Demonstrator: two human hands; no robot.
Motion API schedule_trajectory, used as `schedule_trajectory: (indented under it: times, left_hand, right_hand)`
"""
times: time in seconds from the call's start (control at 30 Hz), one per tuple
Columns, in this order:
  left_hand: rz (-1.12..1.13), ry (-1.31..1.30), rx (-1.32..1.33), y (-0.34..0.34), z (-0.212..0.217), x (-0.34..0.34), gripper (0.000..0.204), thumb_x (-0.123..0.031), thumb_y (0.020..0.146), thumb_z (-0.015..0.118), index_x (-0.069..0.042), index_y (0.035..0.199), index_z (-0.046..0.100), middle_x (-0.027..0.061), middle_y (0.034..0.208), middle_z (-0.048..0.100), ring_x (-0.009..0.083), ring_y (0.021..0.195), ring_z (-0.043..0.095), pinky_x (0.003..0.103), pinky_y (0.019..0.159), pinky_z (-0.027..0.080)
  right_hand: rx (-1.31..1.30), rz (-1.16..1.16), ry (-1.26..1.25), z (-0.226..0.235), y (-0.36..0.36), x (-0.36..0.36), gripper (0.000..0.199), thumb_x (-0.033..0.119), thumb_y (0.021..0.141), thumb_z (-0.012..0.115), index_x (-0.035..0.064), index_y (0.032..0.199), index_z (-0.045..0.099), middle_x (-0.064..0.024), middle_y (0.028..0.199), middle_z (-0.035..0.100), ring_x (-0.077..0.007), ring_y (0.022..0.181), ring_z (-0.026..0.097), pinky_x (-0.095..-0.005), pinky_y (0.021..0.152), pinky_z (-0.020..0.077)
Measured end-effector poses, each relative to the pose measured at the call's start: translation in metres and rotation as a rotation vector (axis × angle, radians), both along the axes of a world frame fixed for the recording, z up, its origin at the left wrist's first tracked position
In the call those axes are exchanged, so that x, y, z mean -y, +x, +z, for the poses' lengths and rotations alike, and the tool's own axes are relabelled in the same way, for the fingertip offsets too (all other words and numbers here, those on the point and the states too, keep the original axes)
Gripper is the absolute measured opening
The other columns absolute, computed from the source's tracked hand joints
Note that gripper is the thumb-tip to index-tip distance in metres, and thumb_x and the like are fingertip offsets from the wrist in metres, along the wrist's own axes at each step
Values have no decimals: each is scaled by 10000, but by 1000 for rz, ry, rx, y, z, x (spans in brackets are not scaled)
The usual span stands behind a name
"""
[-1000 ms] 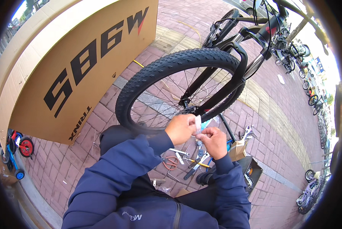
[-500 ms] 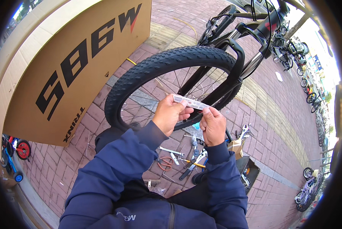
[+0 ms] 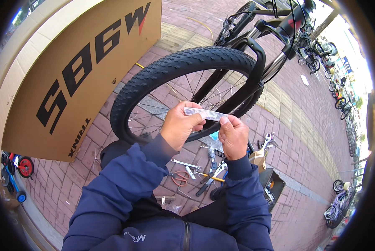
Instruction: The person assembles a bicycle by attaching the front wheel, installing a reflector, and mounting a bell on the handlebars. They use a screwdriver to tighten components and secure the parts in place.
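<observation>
Both hands pinch a slim clear ribbed plastic reflector strip (image 3: 205, 113) in front of the black knobby bicycle wheel (image 3: 183, 71): left hand (image 3: 181, 127) closed on its left end, right hand (image 3: 233, 136) on its right; below the wheel, loose tools (image 3: 196, 171) lie beside a small open cardboard box (image 3: 258, 158), contents unclear

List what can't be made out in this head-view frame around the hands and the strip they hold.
- Clear strip: its ends sit under the left hand and right hand fingertips.
- Front wheel: lower rim hidden behind both hands.
- Tools on the paving: partly covered by the sleeves, too small to identify fully.
- Parked bikes: tiny, bent at the rim.
</observation>
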State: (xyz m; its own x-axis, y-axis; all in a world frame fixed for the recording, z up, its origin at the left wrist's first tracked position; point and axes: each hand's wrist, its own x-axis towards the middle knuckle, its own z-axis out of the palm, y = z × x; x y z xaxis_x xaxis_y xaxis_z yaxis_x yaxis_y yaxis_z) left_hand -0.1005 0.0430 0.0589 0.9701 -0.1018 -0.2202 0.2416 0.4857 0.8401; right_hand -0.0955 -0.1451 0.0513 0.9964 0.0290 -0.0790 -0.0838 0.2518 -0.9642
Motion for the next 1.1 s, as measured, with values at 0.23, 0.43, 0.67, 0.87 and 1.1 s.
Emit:
schedule_trajectory:
  times: [0.23, 0.43, 0.67, 0.87, 1.1]
  left_hand:
    - [130, 203, 353, -12, 5, 5, 279, 4, 885, 709, -5, 1133, 580, 83, 990, 666, 104, 851, 659, 257, 733, 557]
    - [185, 402, 605, -20, 12, 4, 194, -28, 854, 733, -16, 1025, 643, 64, 915, 669, 111, 773, 658, 259, 662, 540]
    - [314, 765, 836, -18, 11, -1, 266, 10, 747, 733, -22, 996, 644, 120, 950, 667, 225, 814, 683, 305, 717, 551]
    - [342, 849, 874, -19, 5, -2, 292, 8, 754, 725, -18, 1031, 638, 128, 996, 668, 236, 865, 680, 324, 774, 557]
    - [307, 354, 143, -10, -7, -6, 385, -89, 861, 709, -14, 1208, 563, 89, 1105, 634, 177, 1028, 608, 347, 902, 500]
  right_hand:
    - [259, -6, -185, 7, -14, 7, 178, 115, 950, 732, -37, 1041, 722, 16, 755, 575, -59, 628, 498, -221, 552, 383]
    - [485, -60, -420, 15, -15, 14, 160, 97, 912, 752, -17, 1024, 741, -28, 798, 604, -112, 700, 535, -248, 640, 428]
    - [765, -73, -665, 29, -18, 13, 174, 87, 862, 790, 19, 1018, 758, -58, 757, 619, -157, 679, 579, -277, 619, 452]
    - [808, -91, -725, 27, -20, 11, 162, 85, 866, 787, 27, 1015, 759, -62, 766, 613, -158, 672, 581, -281, 612, 452]
    - [637, -310, -799, 15, 5, 11, 140, 98, 920, 734, 8, 1027, 738, -57, 776, 590, -158, 691, 561, -288, 631, 442]
